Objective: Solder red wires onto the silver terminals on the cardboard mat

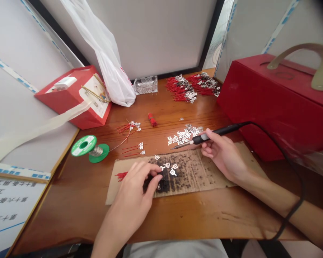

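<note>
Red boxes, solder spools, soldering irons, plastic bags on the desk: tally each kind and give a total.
Red boxes: 2, a small one at left and a large one at right
Solder spools: 1
Soldering irons: 1, in the right hand
Plastic bags: 1
Total: 5

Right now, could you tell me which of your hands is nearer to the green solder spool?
Left. The left hand rests on the scorched cardboard, just right of the green solder spool; the right hand, holding the soldering iron, is much farther right.

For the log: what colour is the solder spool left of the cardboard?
Green, with silvery wire wound on it; the solder spool shows plainly in the head view.
</note>
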A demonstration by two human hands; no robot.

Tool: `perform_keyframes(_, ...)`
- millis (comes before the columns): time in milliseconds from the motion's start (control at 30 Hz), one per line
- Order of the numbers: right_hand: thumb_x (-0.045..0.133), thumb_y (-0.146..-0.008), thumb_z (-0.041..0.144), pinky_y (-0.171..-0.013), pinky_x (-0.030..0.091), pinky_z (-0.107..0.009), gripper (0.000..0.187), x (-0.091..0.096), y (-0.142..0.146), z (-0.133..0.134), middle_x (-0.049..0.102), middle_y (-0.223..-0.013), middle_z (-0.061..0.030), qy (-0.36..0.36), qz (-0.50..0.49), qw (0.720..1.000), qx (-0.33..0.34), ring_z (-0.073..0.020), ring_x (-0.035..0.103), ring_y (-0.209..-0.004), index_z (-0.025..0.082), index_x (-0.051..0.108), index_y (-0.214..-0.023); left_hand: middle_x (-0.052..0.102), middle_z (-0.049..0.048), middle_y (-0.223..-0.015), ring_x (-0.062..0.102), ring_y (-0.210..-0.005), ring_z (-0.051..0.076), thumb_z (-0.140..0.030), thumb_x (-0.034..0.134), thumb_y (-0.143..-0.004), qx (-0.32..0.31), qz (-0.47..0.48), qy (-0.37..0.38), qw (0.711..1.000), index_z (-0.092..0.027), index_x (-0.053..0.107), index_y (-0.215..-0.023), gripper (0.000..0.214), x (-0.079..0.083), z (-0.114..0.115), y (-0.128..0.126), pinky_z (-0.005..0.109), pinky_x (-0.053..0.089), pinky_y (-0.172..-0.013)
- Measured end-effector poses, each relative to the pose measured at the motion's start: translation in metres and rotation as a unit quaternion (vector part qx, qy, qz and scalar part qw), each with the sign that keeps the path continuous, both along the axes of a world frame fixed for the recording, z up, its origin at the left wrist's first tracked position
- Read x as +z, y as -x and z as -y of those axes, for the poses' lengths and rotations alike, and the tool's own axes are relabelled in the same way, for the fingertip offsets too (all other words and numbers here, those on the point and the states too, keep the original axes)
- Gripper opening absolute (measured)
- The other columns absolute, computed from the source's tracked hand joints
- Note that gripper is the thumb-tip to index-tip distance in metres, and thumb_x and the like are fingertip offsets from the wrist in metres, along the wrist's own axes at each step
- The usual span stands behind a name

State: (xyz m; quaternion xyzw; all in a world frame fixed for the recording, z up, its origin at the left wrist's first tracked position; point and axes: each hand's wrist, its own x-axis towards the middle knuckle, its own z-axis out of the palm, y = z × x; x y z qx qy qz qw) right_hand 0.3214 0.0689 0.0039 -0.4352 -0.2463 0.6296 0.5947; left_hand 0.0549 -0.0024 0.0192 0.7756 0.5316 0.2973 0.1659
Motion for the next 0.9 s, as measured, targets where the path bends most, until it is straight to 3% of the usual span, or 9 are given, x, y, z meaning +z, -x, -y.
perform_keyframes(100, 0.113, -0.057, 0.055, -0.048, 0.034, -0.02, 0.061, 0.001, 0.001, 0.0, 0.062, -0.067, -0.0009, 0.004, -0.003, 1.0, -0.002, -0.0068, 0.044, -0.057, 0.015, 0.076, -0.082, 0.073, 0.0016, -0.103, 0.069, -0.096, 0.02, -0.022, 0.07, -0.107, -0.021, 0.0, 0.006, 1.0, -0.025, 0.073, -0.107, 0.005, -0.003, 0.002, -0.004, 0.032, 0.056, -0.082)
perform_keyframes(300, 0.113, -0.057, 0.055, -0.048, 0.035, -0.019, 0.059, 0.001, 0.001, 0.0, 0.062, -0.067, -0.0007, 0.007, -0.005, 1.0, 0.0, -0.0065, 0.045, -0.057, 0.015, 0.077, -0.081, 0.073, -0.0004, -0.102, 0.066, -0.096, 0.018, -0.018, 0.058, -0.113, -0.029, 0.001, 0.001, 1.0, -0.025, 0.071, -0.104, 0.017, -0.007, 0.003, -0.007, 0.031, 0.054, -0.084)
perform_keyframes(567, 0.115, -0.05, 0.055, -0.047, 0.036, -0.018, 0.063, 0.001, 0.001, -0.001, 0.063, -0.066, -0.0008, 0.012, -0.012, 1.0, -0.003, -0.006, 0.044, -0.056, 0.015, 0.078, -0.081, 0.076, -0.0041, -0.098, 0.072, -0.086, 0.013, -0.018, 0.064, -0.109, -0.017, -0.002, -0.008, 1.0, -0.027, 0.076, -0.116, 0.016, -0.006, 0.0, 0.0, 0.025, 0.057, -0.075)
perform_keyframes(900, 0.116, -0.049, 0.054, -0.047, 0.037, -0.018, 0.063, 0.002, 0.0, 0.0, 0.063, -0.067, -0.001, 0.016, -0.015, 1.0, -0.001, -0.0058, 0.044, -0.056, 0.015, 0.078, -0.078, 0.086, -0.0093, -0.114, 0.084, -0.099, 0.013, -0.022, 0.069, -0.11, -0.02, -0.007, -0.043, 0.999, -0.032, 0.079, -0.116, 0.016, -0.004, 0.001, 0.011, 0.026, 0.064, -0.092)
